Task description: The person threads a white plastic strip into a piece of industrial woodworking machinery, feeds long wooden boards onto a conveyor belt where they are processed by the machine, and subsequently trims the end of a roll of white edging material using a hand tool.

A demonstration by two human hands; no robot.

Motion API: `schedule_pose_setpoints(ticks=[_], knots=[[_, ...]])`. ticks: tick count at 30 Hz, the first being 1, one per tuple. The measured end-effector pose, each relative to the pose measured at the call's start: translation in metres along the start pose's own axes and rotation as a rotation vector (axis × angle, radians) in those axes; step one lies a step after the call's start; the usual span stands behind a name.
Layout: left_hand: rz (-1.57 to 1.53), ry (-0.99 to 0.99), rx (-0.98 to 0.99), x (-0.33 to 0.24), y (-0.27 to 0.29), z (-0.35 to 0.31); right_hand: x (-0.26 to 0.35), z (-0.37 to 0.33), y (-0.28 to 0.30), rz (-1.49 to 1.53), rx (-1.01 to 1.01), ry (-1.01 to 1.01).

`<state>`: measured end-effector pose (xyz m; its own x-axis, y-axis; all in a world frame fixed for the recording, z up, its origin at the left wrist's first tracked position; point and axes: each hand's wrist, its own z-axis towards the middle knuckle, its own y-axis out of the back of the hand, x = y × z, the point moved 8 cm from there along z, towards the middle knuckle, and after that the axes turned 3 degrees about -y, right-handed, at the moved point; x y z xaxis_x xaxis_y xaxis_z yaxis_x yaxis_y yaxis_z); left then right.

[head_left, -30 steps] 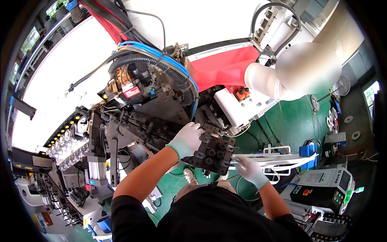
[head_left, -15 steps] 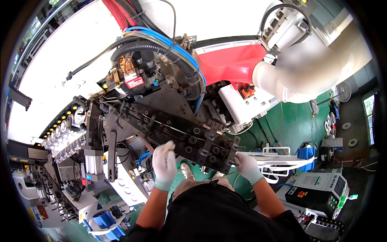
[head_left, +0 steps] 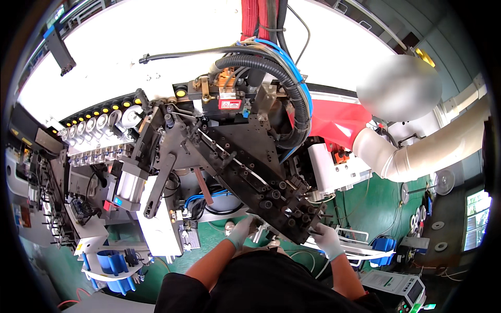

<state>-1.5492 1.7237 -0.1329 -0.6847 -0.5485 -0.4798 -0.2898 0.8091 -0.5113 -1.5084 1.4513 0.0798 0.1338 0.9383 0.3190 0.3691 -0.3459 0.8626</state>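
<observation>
A long black tooling plate (head_left: 250, 180) with bolts and rollers slants down toward me from the machine. A thin white strip (head_left: 255, 176) runs along its top. My left hand (head_left: 241, 232), in a white glove, reaches to the plate's lower edge beside a small metal bracket (head_left: 259, 232); its fingertips are hidden there. At the plate's near right end is my right hand (head_left: 327, 241), also gloved, with its fingers closed by the end block. Whatever lies between those fingers is too small to make out.
Blue and black hoses (head_left: 300, 86) arch over the machine. A red duct (head_left: 334, 120) joins a beige pipe (head_left: 376, 151) at right. White rails with a blue holder (head_left: 383, 249) stand right of my hand. A control box (head_left: 391, 284) sits at lower right, a blue reel (head_left: 112, 261) lower left.
The view has turned and shifted, so the machine appears farther right and lower. My left hand has gone from the plate's side to under its lower edge. My right hand stays at the end.
</observation>
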Motion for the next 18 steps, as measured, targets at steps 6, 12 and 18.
schedule_pose_setpoints(ticks=[6, 12, 18], knots=[[0.270, 0.197, 0.144, 0.036, 0.008, 0.007, -0.053, -0.019, 0.008, 0.293, -0.027, 0.160], [-0.105, 0.351, 0.197, 0.056, -0.014, 0.006, -0.127, -0.034, -0.031, 0.275, 0.080, -0.119], [-0.274, 0.284, 0.174, 0.061, -0.001, 0.018, -0.050, -0.030, 0.004, 0.209, -0.067, -0.010]])
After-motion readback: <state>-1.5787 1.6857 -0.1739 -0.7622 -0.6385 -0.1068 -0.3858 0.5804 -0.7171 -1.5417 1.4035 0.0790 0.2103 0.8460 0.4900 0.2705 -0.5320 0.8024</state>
